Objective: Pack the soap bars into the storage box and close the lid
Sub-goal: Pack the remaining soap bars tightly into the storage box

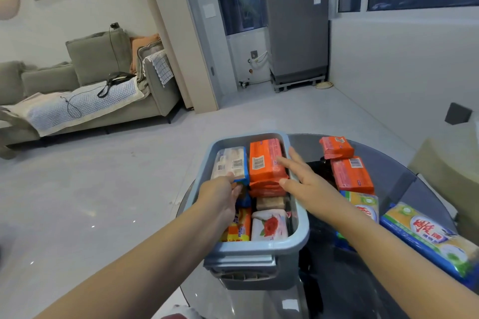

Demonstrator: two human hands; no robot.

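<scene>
A grey-blue storage box (300, 223) stands open on a round glass table, holding several soap packs. My left hand (220, 197) grips the near end of a white-and-blue soap pack (230, 163) at the box's far left. My right hand (300, 176) lies flat with fingers spread on an orange soap pack (264, 163) in the box's far right. A white rose-printed bar (269, 225) and a yellow-orange pack (239, 226) lie at the near end. No lid is in sight.
On the glass table (396, 176) right of the box lie two orange soap packs (351, 175), a green-yellow pack (363, 204) and a long blue-yellow multipack (427, 238). A sofa (85, 90) stands at the left, a grey appliance (298, 31) by the window.
</scene>
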